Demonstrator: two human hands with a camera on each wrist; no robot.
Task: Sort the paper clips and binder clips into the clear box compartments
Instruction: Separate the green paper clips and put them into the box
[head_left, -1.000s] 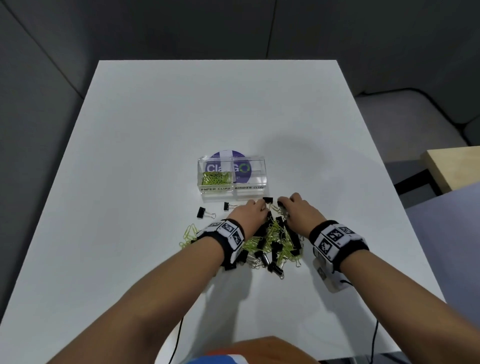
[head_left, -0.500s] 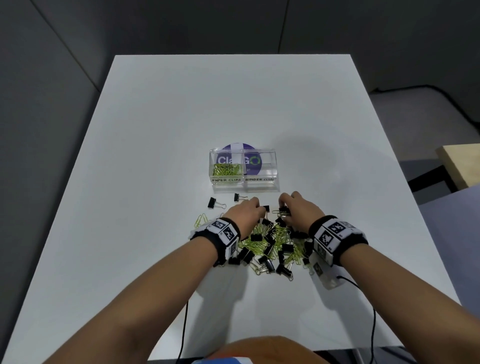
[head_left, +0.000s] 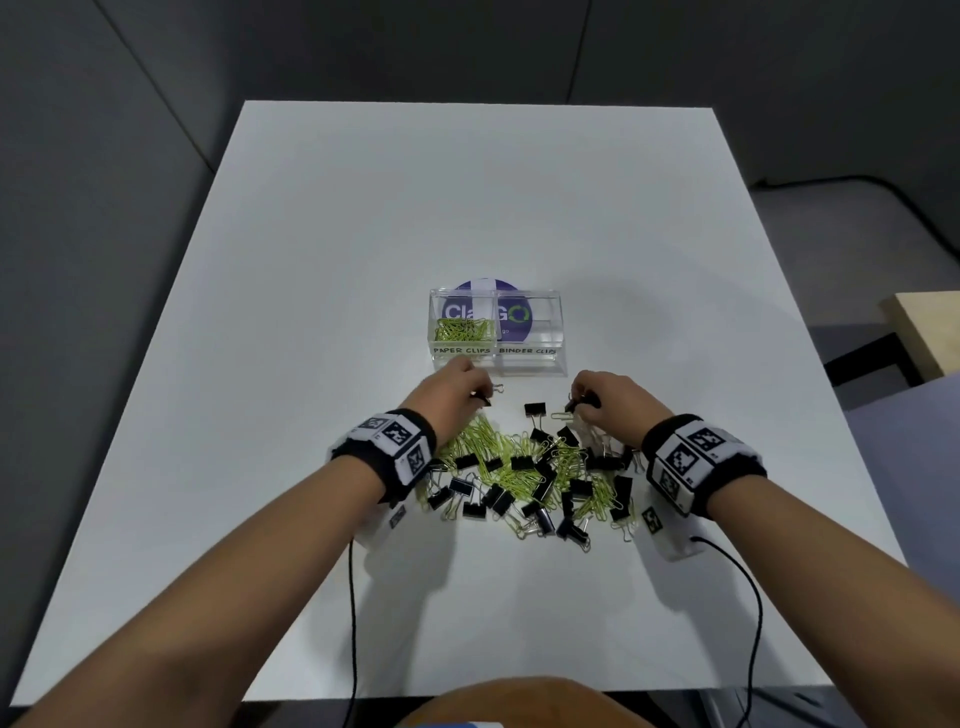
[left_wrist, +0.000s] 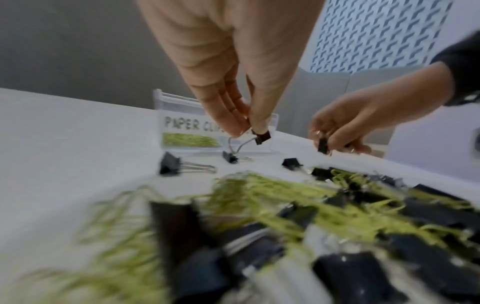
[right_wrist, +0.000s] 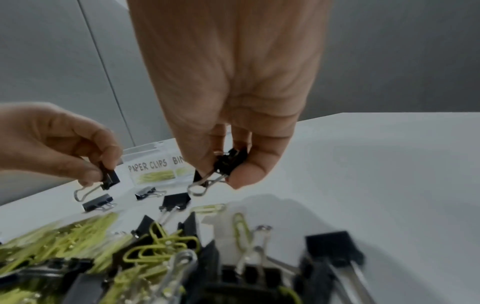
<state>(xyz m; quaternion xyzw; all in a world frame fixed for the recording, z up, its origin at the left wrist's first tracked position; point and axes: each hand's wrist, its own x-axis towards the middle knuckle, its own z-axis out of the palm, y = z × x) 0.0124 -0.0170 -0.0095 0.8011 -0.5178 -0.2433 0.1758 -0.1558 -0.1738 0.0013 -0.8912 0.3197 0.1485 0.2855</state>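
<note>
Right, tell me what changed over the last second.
Both hands rose off the mixed pile toward the clear box. The left hand now pinches a black binder clip; the right hand pinches binder clips too. The box and its paper clips stayed put.

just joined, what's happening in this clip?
A person is sorting a mixed pile of yellow-green paper clips and black binder clips on a white table. The left hand and the right hand each pinch a black binder clip, just in front of the clear box. Its PAPER CLIPS compartment holds paper clips; the BINDER CLIPS compartment looks empty.
</note>
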